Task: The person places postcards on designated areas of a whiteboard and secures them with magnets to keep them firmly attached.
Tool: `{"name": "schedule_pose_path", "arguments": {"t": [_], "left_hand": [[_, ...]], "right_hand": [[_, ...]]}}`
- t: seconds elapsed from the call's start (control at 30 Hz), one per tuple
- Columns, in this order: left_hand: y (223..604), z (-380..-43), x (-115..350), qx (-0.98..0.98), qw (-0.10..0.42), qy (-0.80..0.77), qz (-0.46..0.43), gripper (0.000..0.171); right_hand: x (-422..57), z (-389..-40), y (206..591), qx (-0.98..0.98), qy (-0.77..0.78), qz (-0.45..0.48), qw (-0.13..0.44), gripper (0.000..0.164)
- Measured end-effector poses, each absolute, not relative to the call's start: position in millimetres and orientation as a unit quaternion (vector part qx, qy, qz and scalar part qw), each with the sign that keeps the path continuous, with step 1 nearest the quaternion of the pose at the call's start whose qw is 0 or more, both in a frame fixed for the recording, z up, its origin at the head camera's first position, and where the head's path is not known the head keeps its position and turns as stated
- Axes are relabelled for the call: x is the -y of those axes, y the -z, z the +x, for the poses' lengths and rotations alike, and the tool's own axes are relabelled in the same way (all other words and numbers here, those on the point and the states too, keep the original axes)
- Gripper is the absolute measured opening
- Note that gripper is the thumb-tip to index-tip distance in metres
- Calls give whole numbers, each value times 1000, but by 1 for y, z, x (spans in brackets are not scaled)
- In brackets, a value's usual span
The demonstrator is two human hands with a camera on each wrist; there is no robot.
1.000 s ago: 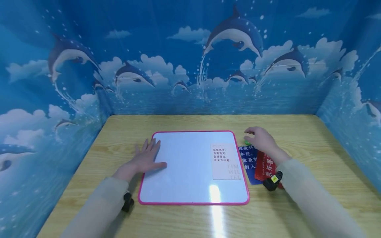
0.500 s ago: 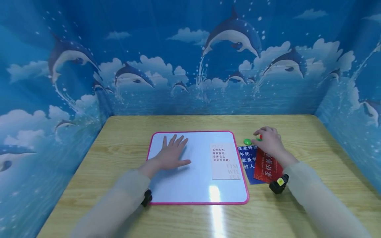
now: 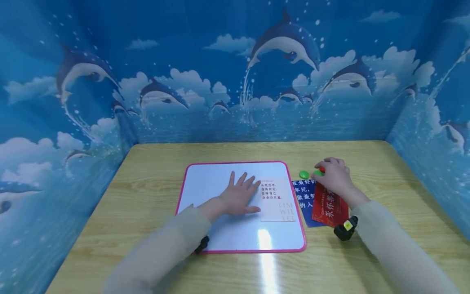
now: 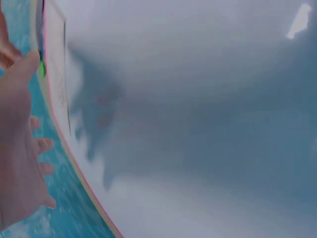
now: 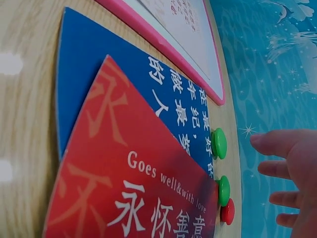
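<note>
Rightward over the whiteboard, the left hand has moved up to the white card lying on the board's right side, its fingers spread wide. Right of the board, a red card overlaps a blue card, and the right hand, fingers apart, is near two green buttons and a red button.

Pale wood-grain bench, bare streak of glare between 5 and 6 o'clock. Blue sea-print backdrop rose behind, 9 o'clock round through 12 to 3. Largest dolphin leapt at 1 o'clock; another dolphin at 10. White clouds lay at 9. Right wrist view: white starburst on the print, 3 o'clock.
</note>
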State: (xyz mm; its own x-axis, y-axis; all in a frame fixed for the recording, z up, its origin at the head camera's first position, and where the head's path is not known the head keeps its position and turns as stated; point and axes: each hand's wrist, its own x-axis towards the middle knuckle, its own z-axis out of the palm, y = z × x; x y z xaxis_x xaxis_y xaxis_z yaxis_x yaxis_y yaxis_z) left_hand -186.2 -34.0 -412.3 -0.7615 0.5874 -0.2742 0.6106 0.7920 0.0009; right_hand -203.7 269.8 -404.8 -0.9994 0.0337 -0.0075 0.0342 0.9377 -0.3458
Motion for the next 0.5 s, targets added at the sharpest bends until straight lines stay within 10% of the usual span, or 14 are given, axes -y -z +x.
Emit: {"name": "schedule_pose_path", "arguments": {"t": [0.5], "left_hand": [[427, -171, 16, -917, 144, 84, 363, 73]], "right_hand": [[-267, -202, 400, -985, 171, 10, 18, 50]]}}
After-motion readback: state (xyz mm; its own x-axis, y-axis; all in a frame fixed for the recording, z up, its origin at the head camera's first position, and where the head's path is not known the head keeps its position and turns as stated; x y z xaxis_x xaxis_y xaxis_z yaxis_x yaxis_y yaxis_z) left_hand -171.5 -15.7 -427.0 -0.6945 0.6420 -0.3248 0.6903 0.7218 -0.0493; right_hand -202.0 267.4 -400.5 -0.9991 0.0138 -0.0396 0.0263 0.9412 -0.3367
